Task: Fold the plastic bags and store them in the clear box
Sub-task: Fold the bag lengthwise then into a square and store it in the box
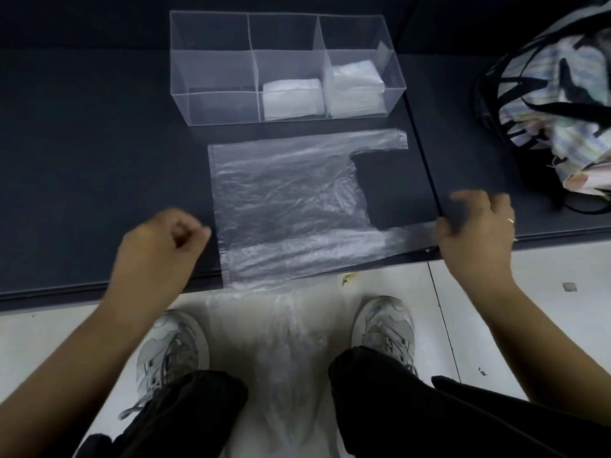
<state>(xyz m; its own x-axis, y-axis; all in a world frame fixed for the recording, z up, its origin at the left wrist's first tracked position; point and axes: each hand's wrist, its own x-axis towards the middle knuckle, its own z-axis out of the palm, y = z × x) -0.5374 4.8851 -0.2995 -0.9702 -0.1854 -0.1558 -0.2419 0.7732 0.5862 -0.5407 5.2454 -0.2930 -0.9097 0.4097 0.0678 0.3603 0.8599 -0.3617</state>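
Observation:
A clear plastic bag (284,200) lies flat on the dark table, its handles pointing right and its near edge at the table's front edge. My right hand (476,226) pinches the end of the near handle. Just left of the bag hovers my left hand (158,246), fingers curled, with nothing visible in it. A clear box (211,71) with three compartments stands behind the bag. Its middle compartment holds a folded bag (292,99); the right one holds a stack of folded bags (355,84); the left one is empty.
More clear plastic (281,358) hangs off the table's front edge between my shoes. A mesh bag stuffed with striped cloth (558,94) sits at the far right. A seam (426,160) splits the table top right of the bag.

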